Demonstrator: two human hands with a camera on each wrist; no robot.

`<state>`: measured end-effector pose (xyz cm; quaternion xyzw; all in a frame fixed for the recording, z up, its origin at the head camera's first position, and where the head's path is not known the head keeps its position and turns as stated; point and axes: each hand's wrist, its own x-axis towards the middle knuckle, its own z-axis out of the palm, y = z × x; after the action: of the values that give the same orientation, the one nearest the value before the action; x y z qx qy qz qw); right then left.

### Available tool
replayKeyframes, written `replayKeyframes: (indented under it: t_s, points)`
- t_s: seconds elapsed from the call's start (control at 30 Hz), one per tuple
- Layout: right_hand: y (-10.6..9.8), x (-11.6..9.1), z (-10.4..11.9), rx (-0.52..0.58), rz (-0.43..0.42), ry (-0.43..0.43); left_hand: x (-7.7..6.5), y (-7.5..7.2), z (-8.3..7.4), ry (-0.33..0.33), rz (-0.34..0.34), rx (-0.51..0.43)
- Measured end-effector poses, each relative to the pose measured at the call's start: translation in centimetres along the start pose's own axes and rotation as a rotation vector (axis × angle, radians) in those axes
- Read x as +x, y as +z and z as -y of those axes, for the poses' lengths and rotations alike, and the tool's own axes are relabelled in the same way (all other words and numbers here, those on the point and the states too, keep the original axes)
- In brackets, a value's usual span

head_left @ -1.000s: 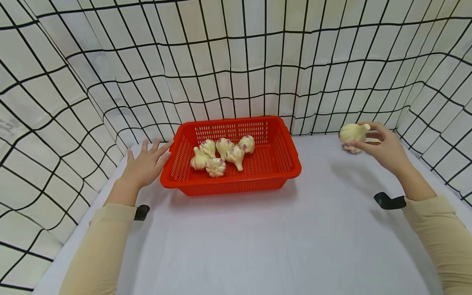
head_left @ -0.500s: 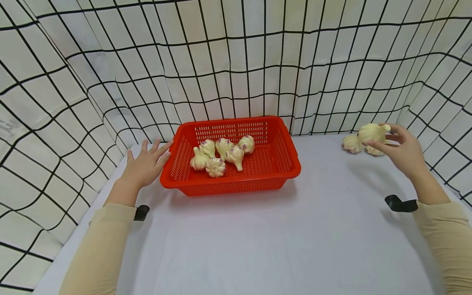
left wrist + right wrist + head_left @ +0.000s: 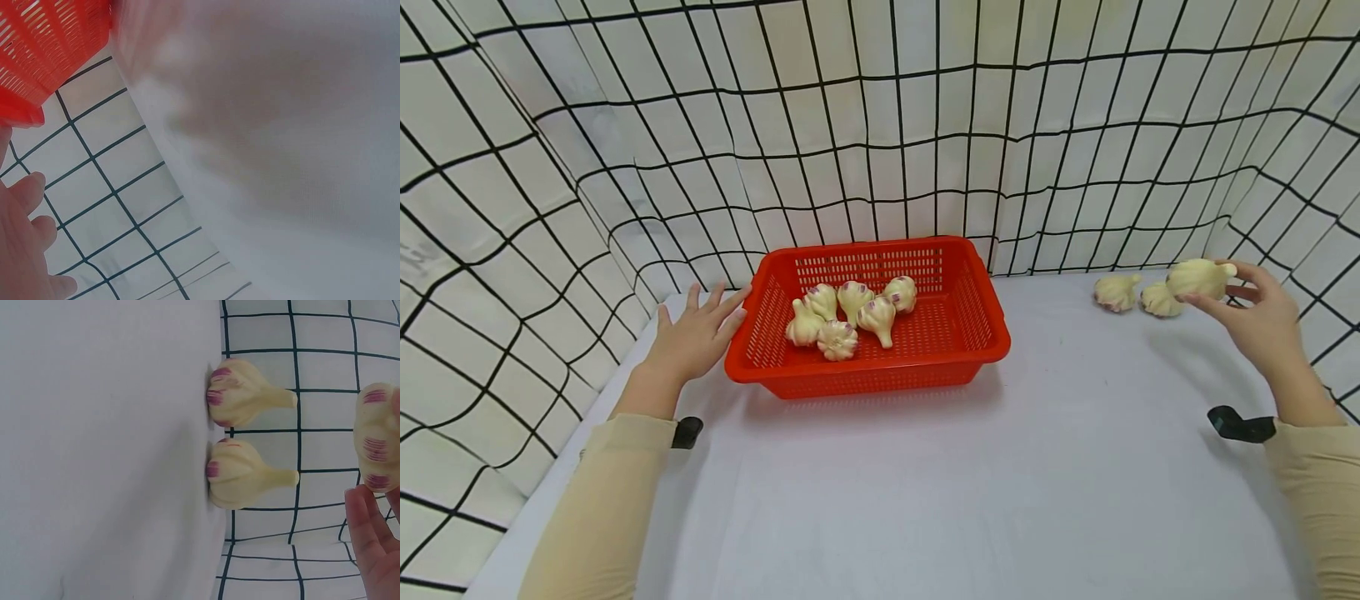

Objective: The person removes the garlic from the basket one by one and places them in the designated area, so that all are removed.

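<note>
My left hand (image 3: 696,333) has its fingers spread straight, fingertips against the left rim of a red plastic basket (image 3: 880,385). Several garlic bulbs, cream with purple streaks, lie in the basket's left and middle part, one of them a front bulb (image 3: 837,340). Out at the right, my right hand (image 3: 1262,317) pinches a garlic bulb (image 3: 1197,279) between thumb and fingers, raised over the table. Just left of it, two more bulbs rest on the table: a left one (image 3: 1116,292) and a right one (image 3: 1161,299). The right wrist view shows the held bulb (image 3: 377,439) at its edge.
A white table (image 3: 925,500) lies under everything. Black-grid netting (image 3: 925,117) over white cloth rises behind and at both sides, close behind the basket and the loose bulbs. Black wrist straps or mounts stick out near both cuffs, the right one (image 3: 1242,425) most visible.
My right hand has moved to the right with its garlic bulb, past the two bulbs on the table, which now both show fully. The left hand and the basket stay put.
</note>
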<state>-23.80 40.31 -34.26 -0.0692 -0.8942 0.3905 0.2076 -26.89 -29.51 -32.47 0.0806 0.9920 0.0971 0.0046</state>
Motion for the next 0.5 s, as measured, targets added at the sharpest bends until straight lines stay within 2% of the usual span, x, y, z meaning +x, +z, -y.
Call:
replayKeyframes:
  t_s: [0.23,0.5]
  points:
    - [-0.6,-0.3,-1.3,-0.047,-0.025,0.060,0.0,0.1,0.1,-0.001,0.001,-0.003]
    - [-0.9,-0.3,-2.2,-0.067,-0.017,0.122,0.1,0.2,0.2,0.000,-0.005,-0.006]
